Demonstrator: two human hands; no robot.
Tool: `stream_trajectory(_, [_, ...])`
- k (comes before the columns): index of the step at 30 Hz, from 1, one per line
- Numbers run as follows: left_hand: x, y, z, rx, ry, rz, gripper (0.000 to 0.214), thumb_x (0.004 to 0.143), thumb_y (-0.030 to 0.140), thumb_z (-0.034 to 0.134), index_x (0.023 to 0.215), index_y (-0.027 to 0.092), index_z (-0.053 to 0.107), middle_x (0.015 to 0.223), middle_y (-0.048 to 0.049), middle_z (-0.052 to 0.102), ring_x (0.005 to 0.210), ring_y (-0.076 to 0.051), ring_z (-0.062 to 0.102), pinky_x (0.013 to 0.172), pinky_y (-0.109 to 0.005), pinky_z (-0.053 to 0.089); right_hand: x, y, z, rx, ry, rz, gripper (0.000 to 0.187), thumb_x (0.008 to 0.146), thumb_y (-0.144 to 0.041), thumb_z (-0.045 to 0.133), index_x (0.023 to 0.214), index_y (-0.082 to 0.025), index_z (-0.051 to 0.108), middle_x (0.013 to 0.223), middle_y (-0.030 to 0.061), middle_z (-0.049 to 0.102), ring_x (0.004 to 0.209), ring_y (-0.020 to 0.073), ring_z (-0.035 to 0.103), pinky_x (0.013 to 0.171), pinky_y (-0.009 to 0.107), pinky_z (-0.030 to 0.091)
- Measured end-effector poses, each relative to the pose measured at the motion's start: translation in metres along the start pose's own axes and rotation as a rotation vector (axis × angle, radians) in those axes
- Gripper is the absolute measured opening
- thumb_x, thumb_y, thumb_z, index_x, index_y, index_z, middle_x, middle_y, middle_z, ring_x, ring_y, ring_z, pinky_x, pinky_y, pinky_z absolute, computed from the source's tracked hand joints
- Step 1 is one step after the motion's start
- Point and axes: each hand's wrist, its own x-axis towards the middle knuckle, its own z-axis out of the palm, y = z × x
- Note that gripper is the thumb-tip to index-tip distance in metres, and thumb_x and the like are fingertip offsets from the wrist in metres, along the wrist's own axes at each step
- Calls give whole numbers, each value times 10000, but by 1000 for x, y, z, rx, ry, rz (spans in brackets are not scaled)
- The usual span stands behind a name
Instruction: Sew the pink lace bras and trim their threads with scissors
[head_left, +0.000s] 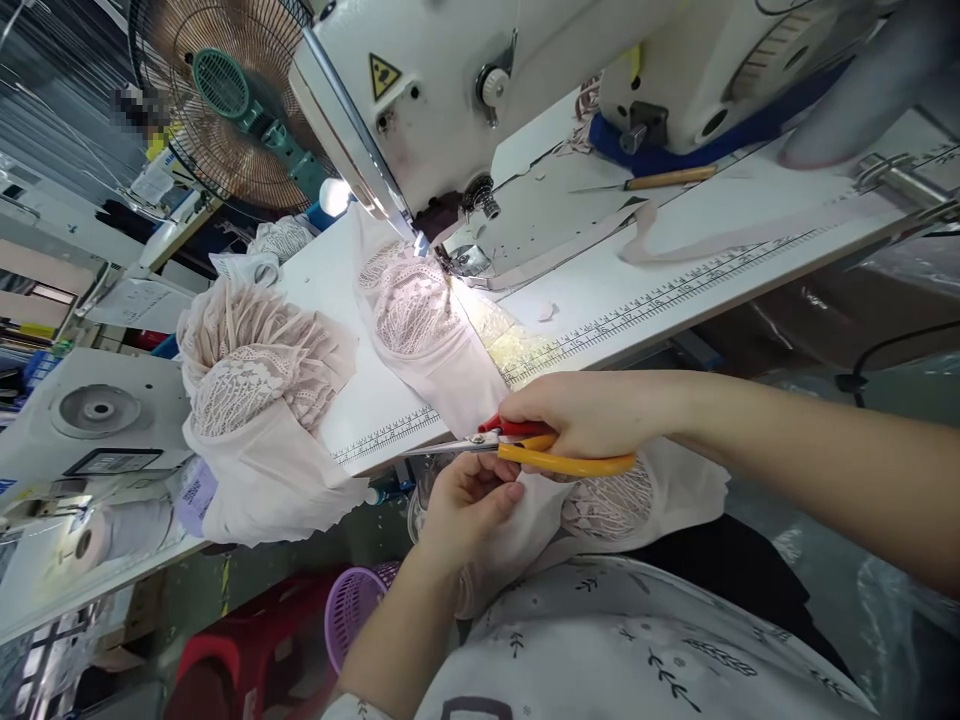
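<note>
My right hand (581, 415) is closed around scissors (574, 464) with red and orange handles. Their blades point left, just past the table's front edge. Right below the blades, my left hand (472, 505) is closed, its thumb and fingertips pinching the edge of a pale pink lace garment piece (536, 510). That piece hangs over my lap, with its lace cup part (611, 500) lying under my right wrist. Another pale pink lace piece (412, 310) lies beneath the sewing machine head (420, 110) and reaches to the table edge near the scissors.
A pile of pale pink lace pieces (259, 375) sits at the table's left end. A wood-handled tool (671, 178) lies behind the ruler tape (675, 290). A large fan (225, 100) stands behind. Below are a red stool (255, 640) and a purple basket (352, 610).
</note>
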Motion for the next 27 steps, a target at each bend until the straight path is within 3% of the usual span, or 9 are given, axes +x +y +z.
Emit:
stream_trajectory(4, [1,-2,-7,6,-12,-29,384,623,407,800,681,137,532,670,17,529,488,-32,392,450,-176,309,3,-2,0,25,1,-27,214,741,-278,539,637,-200,369,643,-16,476,548,111,401,508,255,303])
stream_trajectory(12, [0,-3,-19,49,-18,-36,366,600,390,817,663,129,569,673,-2,548,597,-74,466,540,-195,363,7,-4,0,21,2,-48,215,751,-260,550,637,-200,378,656,-12,495,549,114,410,506,261,296])
stream_trajectory(19, [0,-4,-20,32,-43,-38,294,639,331,807,694,126,604,672,5,559,603,-67,473,571,-194,373,8,-4,0,-6,5,-65,262,774,-258,561,621,-200,357,626,-25,467,529,103,388,495,255,304])
stream_trajectory(24, [1,-4,-19,65,-7,-67,347,611,386,817,677,119,605,668,-9,574,606,-81,484,588,-212,392,6,-6,0,1,0,-56,237,766,-261,556,631,-200,370,648,-13,483,545,113,410,504,261,302])
stream_trajectory(27, [0,-3,-15,54,6,-83,365,609,406,817,783,127,658,718,-29,613,658,-105,522,638,-234,420,5,-7,1,11,17,-69,214,730,-213,559,636,-199,367,662,-12,473,554,113,406,507,256,306])
